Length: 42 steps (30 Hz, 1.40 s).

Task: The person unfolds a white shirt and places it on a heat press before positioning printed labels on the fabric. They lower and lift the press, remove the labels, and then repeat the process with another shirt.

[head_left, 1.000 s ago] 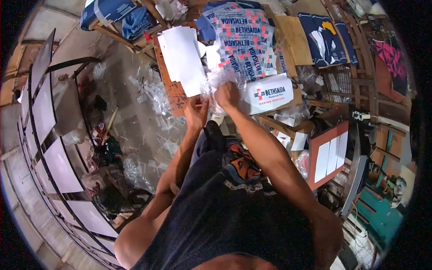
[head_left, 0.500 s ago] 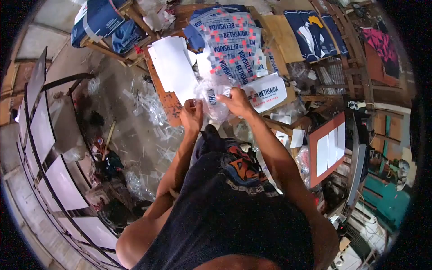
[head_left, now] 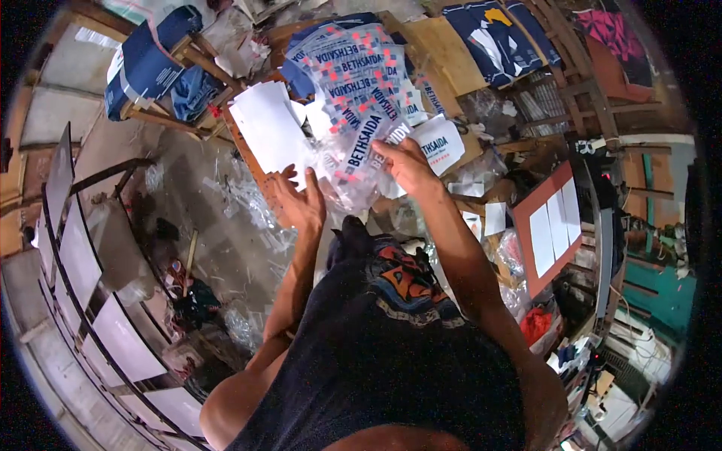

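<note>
L hand [head_left: 302,206]: fingers spread apart, tips at the lower edge of the white sheet stack [head_left: 269,128] and near the L side of the clear BETHSAIDA-printed plastic bag [head_left: 362,154]. Contact between these fingertips and the film cannot be confirmed. R hand [head_left: 412,171]: thumb and fingers lie over the R side of the same bag; whether they pinch the film or only rest on it, cannot tell. Bag loc.: between both hands, in front of the pile of printed bags [head_left: 350,64], its crumpled lower end toward the wearer's body, near the edge of the worktable [head_left: 259,174].

Poss. faults, w/ causes:

1. Slip. Thin, glossy film probably slides easily; w/ L fingers spread, the bag may depend mainly on the R side. A loose hold there could drop it to the floor, among the plastic scraps [head_left: 259,203].

2. Sheet shift. L fingertips sit close to the stack; a sideways sweep could skew sheets or push some off the edge.

3. Mix-up. Bag and pile carry similar print and nearly overlap; film may cling, dragging extra pcs. along.

4. Creasing. Lower end is already bunched; pressing or pulling unevenly may crease or tear it.
</note>
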Motion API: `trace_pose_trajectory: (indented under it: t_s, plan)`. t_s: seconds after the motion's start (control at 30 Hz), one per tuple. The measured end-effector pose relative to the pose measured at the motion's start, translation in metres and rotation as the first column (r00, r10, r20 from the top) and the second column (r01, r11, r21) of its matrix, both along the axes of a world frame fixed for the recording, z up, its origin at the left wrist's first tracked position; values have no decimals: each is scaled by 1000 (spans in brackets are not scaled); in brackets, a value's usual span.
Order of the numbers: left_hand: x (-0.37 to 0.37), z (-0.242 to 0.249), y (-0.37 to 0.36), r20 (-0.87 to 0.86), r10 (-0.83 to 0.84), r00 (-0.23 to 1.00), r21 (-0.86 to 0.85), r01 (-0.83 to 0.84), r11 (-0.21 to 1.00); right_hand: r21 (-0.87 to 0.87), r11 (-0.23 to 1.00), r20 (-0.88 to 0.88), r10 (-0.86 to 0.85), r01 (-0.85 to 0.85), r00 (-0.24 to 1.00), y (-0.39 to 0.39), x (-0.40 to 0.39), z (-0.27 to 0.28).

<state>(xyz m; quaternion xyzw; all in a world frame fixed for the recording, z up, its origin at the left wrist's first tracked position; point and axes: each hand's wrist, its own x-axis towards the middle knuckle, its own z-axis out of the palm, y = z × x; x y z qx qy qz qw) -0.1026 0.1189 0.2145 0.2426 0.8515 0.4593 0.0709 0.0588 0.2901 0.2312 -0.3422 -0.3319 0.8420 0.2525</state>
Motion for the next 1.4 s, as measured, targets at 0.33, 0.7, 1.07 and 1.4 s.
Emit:
trace_pose_trajectory:
  t_s: [0.33,0.7,1.07,1.4]
  plan:
    - [6,95,81,675,-656,336,271,715,645,-26,995,-112,-100,97,989,-2,41,43]
    - [136,45,147,641,-766,42,240,937,252,397,851,374,-492,344,786,-38,175,36]
    - [256,25,171,830,-469,-302,421,891,172,-152,354,-10,-934,923,357,-129,314,24]
    - [271,10,204,858,-497,-132,283,928,241,98,25,16,-1000,995,23,-152,452,36]
